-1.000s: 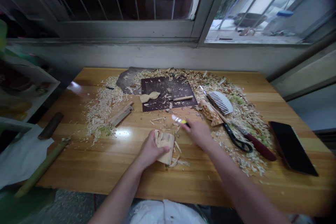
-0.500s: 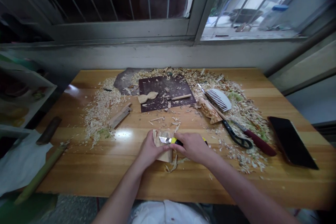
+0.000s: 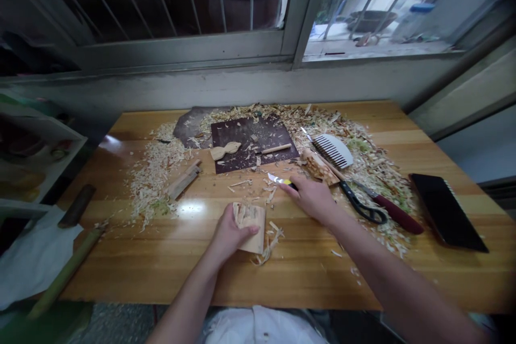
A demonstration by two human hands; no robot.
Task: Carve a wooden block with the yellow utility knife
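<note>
My left hand [image 3: 229, 234] is closed around the left side of a pale wood block [image 3: 256, 239], its thumb lying across the front. The block's upper part is roughly cut, with shallow grooves. My right hand [image 3: 312, 199] grips a yellow and black utility knife [image 3: 287, 183]. Its blade is out and points up and left, above the table and apart from the block. Most of the knife's handle is hidden in my fingers. Curled wood shavings [image 3: 274, 239] lie just right of the block.
Beyond my hands, a dark mat [image 3: 242, 129] holds a carved wood piece [image 3: 226, 150] and a thin stick-handled tool [image 3: 276, 149]. On the right lie a carved log piece [image 3: 320, 167], a black-handled tool [image 3: 358, 207], a maroon handle [image 3: 399, 215] and a black tablet-like slab [image 3: 447, 212]. Wood scraps [image 3: 184, 181] lie left.
My right hand with the utility knife has moved off the block, up and to the right. My left hand stays on the block. More shavings show beside it.
</note>
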